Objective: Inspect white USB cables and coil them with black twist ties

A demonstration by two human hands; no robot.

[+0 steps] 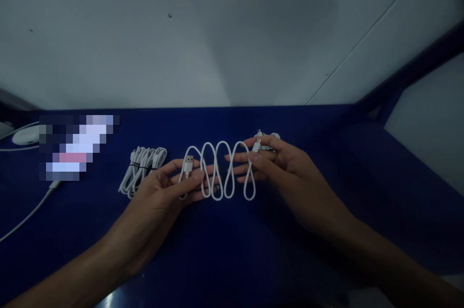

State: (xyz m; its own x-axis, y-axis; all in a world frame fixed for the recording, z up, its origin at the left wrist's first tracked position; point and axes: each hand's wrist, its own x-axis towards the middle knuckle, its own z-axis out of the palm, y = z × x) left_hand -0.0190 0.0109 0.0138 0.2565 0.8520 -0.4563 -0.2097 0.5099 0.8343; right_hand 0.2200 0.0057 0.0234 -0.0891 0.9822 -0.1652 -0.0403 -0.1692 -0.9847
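Observation:
Between my two hands a white USB cable [229, 192] is spread in several zigzag loops above the blue table. My left hand [165, 187] is closed on its left end, thumb on top of the loops and fingers beneath, beside the USB-A plug [189, 165]. At the other end, my right hand [279, 160] pinches the cable near the smaller plug [256, 145], its other fingers reaching behind the loops. Just past my left hand lie bundled white cables [143, 168] held with dark ties. Behind my right hand another white cable [275, 136] is partly hidden.
A blurred-out, lit device [78, 148] lies on the blue table [224, 259] at the left, with a white cord [34, 216] running from it. Beside it is a white rounded object [25, 135]. A pale wall [188, 56] rises behind the table.

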